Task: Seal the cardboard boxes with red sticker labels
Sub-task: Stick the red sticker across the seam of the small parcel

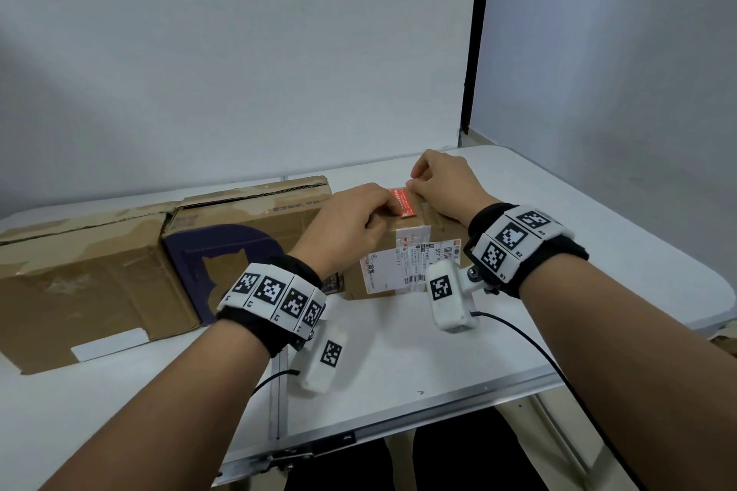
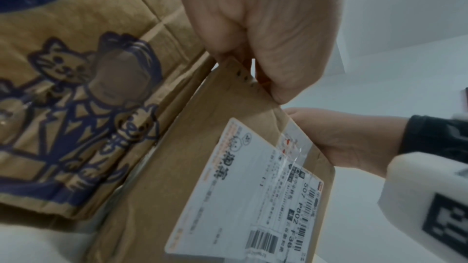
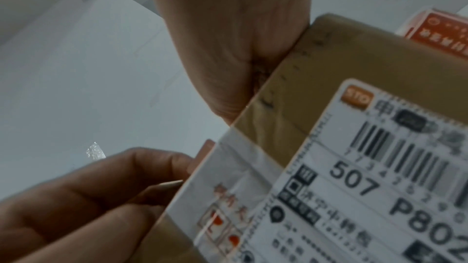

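Note:
A small cardboard box point(image 1: 434, 229) with a white shipping label point(image 1: 393, 271) stands mid-table. A red sticker point(image 1: 403, 202) lies along its top. My left hand point(image 1: 385, 211) curls over the sticker's near end at the box's front top edge, where a sliver of red point(image 2: 260, 79) shows between its fingers. My right hand point(image 1: 416, 181) pinches the far end with thumb and fingertips. In the right wrist view the sticker's end point(image 3: 204, 155) juts past the box edge beside my left fingers point(image 3: 142, 169). Most of the box top is hidden by both hands.
Two larger cardboard boxes lie left of the small one: a plain one point(image 1: 79, 275) and one with blue cat print point(image 1: 239, 247). A red-printed sticker sheet point(image 3: 440, 35) shows past the small box's corner. The white table point(image 1: 399, 363) ends close to me; a wall stands behind.

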Motion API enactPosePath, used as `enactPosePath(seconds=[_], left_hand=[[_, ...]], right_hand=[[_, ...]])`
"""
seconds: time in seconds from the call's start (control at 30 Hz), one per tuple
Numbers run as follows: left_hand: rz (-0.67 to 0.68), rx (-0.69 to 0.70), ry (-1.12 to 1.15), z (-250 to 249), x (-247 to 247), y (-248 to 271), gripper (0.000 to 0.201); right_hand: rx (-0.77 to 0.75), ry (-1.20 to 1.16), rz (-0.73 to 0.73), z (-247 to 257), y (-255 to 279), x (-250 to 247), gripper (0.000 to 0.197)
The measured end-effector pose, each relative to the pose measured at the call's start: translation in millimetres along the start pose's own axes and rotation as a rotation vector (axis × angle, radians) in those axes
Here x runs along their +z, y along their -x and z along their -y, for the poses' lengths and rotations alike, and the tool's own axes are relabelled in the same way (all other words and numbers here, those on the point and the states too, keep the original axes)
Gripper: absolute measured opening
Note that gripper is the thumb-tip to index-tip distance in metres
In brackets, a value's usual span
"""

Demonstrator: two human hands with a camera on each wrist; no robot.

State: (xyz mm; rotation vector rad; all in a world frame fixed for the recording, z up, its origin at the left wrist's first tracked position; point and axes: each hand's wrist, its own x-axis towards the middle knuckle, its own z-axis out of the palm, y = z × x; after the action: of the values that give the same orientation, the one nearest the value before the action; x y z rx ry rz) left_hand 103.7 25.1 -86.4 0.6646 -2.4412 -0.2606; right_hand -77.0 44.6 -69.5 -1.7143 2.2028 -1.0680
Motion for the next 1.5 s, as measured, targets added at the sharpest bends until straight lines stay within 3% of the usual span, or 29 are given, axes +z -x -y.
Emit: enactPosePath(seconds=[0.13, 0.27, 0.73, 0.87, 1.07, 1.2, 1.5], left_hand=[[-0.06, 0.008, 0.003, 2, 1, 3, 0.019], [-0.123, -0.023, 0.069, 3, 1, 1, 0.016], [-0.124, -0.005, 0.041, 1, 5, -1, 0.015], [-0.109, -0.004, 0.015, 0, 5, 0, 0.02], [-0.128, -0.043, -0.001, -2, 4, 3, 0.015], [-0.066, -0.045, -0.044, -3, -2, 4, 0.01], [0.013, -0.071, -0.071, -3, -6, 9, 0.058]], right_hand=[[-0.117, -0.088, -0.012, 3, 16, -10, 0.025], [-0.214, -0.024, 0.062, 7, 29, -12, 0.035], [-0.116, 0.158, 0.104, 17, 25, 2, 0.044], [-0.109, 0.152, 0.119, 17, 27, 0, 0.044], [-0.115, 0.106, 0.036, 13, 32, -5, 0.035], [-0.169, 0.021, 0.02, 8, 44, -10, 0.032], [-0.266, 0.169, 0.029, 6, 59, -10, 0.033]])
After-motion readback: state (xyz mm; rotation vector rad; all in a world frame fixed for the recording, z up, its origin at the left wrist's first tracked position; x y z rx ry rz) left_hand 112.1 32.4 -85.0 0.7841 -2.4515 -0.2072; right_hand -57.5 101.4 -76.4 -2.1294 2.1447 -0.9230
